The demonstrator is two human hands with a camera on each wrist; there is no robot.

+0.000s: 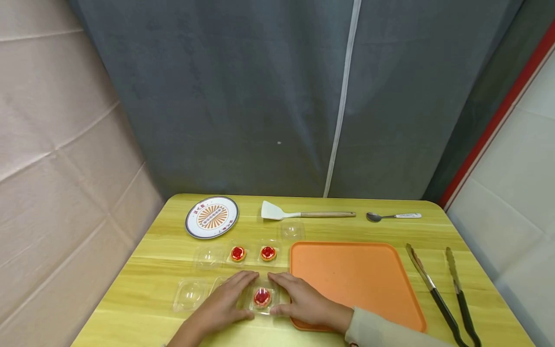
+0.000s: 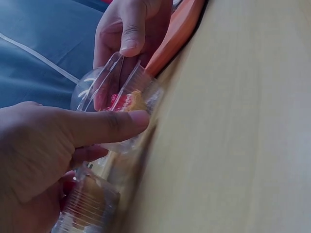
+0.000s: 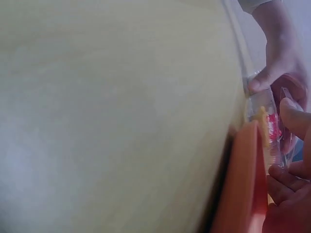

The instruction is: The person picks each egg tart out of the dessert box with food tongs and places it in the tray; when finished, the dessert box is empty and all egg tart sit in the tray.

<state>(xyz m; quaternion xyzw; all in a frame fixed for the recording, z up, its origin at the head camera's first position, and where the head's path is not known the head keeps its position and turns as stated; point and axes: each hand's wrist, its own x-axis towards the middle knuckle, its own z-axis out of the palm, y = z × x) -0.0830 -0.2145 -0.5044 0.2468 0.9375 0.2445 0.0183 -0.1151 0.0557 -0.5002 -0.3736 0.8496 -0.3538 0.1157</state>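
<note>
A clear plastic box (image 1: 253, 308) sits between both hands near the front of the table. In it is a small tart (image 1: 262, 298) with a red topping. My left hand (image 1: 222, 304) grips the box's left side, its thumb (image 2: 124, 121) along the base in the left wrist view. From the other side my right hand (image 1: 307, 300) holds the lid (image 2: 87, 90) by its edge. The lid stands tilted over the base with a gap between them. Behind are two more red-topped tarts, a left one (image 1: 238, 254) and a right one (image 1: 268, 253), in clear boxes.
An orange tray (image 1: 355, 284) lies under the right forearm. Raised clear lids, one at left (image 1: 191, 294), another farther back (image 1: 292, 230), lie about. Along the back are a plate (image 1: 212, 217), a spatula (image 1: 273, 211) and a spoon (image 1: 374, 217). Tongs (image 1: 438, 299) lie far right.
</note>
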